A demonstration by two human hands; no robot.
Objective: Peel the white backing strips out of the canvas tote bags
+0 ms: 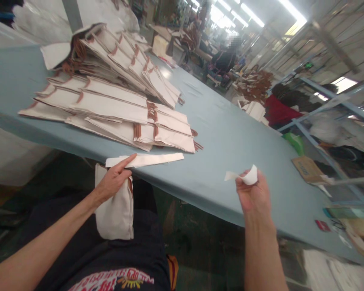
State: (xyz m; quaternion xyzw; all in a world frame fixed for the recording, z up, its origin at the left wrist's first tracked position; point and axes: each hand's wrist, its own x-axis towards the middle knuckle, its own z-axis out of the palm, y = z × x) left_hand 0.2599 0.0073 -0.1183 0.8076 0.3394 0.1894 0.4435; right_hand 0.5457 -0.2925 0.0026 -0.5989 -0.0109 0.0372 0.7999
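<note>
My left hand (117, 178) is at the table's near edge, index finger stretched along a flat white strip (157, 159) and thumb close below, pinching it. A cream fabric piece (117, 214) with a brown edge hangs beneath that hand, in front of my dark shirt; its upper end is partly hidden by the hand. My right hand (253, 188), off to the right above the table, is closed around a curled white strip (250, 176). One thin, pale end of it sticks out to the left.
Layered cream fabric pieces with brown trim (112, 103) lie on the blue-covered table (206, 161) at left, with another bundle (124, 56) behind. A blue shelf frame (321, 147) with a cardboard piece (309, 169) stands right. A person (224, 58) sits farther back.
</note>
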